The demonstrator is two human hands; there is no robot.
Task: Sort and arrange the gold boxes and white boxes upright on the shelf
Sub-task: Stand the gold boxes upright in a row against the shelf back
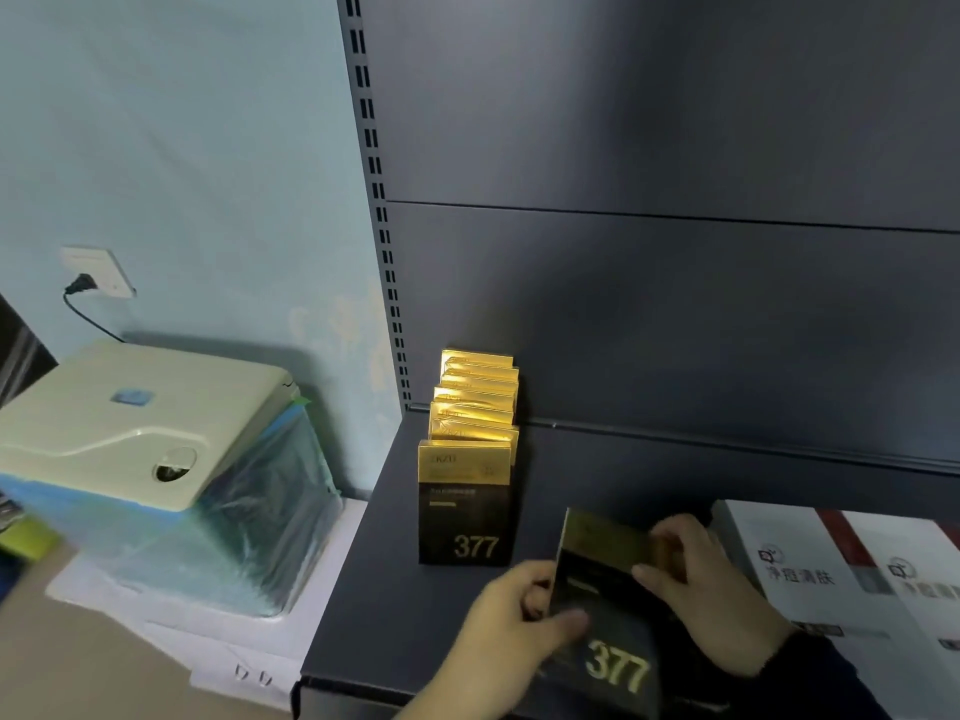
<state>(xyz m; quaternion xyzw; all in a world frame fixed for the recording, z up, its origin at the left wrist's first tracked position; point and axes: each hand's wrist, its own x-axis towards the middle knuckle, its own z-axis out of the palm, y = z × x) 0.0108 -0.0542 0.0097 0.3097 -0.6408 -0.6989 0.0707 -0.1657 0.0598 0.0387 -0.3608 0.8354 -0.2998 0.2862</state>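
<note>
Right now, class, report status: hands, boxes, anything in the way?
Both hands, left and right, grip one gold-and-black "377" box, tilted. Upright gold row stands left. White boxes lie flat right. Path clear.

Gold-topped black boxes (465,504) with gold "377", red-striped white boxes (810,563), dark grey shelf (384,589).

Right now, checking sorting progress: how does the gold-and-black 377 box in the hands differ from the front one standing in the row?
The held box is tilted, gripped by both hands; the front row box stands upright, untouched. Both show 377.
</note>
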